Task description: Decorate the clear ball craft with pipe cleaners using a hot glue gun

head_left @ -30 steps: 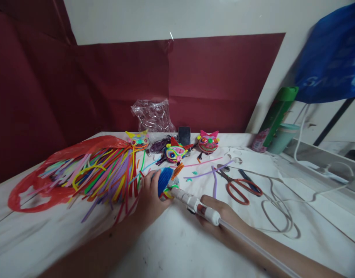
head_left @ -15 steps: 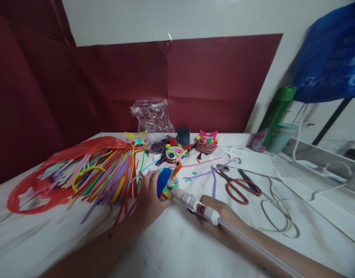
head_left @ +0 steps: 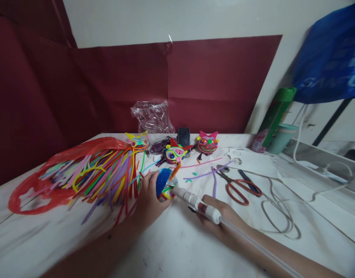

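My left hand [head_left: 152,195] is closed around a small ornament [head_left: 163,182] with a blue ribbed side, an orange fuzzy piece on top and yellow, green and red trim. In my right hand [head_left: 219,216] is a white glue gun [head_left: 194,202], a clear glue stick trailing from its rear. The nozzle points at the ornament's front and seems to touch it; the exact contact is too small to tell. Just behind stands a colourful animal-head ornament [head_left: 175,154] with red ears. A pink-eared one [head_left: 208,143] and a yellow-eared one [head_left: 138,142] sit farther back.
Left of my hands, many coloured pipe cleaners [head_left: 107,173] spill from a red plastic bag [head_left: 21,200]. Orange-handled scissors [head_left: 238,189], a dark-handled tool [head_left: 249,183] and a looped cord [head_left: 281,220] lie right. Behind are a phone [head_left: 184,136] and clear plastic wrap [head_left: 152,116].
The glue gun and my right hand have shifted very slightly right and down. My left hand keeps its hold on the ornament, almost unmoved.
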Motion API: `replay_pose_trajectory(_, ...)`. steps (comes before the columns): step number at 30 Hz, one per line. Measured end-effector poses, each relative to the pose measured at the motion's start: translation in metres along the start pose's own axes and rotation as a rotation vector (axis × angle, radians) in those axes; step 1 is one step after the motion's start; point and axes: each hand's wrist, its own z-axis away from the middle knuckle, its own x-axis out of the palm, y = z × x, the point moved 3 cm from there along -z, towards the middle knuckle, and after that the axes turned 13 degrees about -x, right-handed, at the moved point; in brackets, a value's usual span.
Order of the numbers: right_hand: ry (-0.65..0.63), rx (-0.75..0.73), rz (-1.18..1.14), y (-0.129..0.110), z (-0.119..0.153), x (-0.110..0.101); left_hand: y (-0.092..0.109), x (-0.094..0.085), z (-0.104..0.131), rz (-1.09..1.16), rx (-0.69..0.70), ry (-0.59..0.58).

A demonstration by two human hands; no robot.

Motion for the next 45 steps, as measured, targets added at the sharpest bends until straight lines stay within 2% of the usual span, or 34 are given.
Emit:
replay_pose_trajectory(23,-0.007,0.095,-0.06,-0.005,-0.003,-0.007,0.0,-0.002,0.001,-0.006,-0.012,0.031)
replay_pose_trajectory(29,-0.015,0.027,-0.105,-0.008,-0.002,-0.001,0.0,0.001,0.002,-0.026,0.008,0.013)
replay_pose_trajectory(38,-0.046,-0.073,-0.039,-0.008,-0.002,0.004,0.004,0.0,0.001,-0.038,0.017,0.016)
replay_pose_trajectory(45,-0.035,0.044,-0.039,-0.006,-0.001,-0.002,0.001,0.001,0.001,-0.028,0.021,0.032)
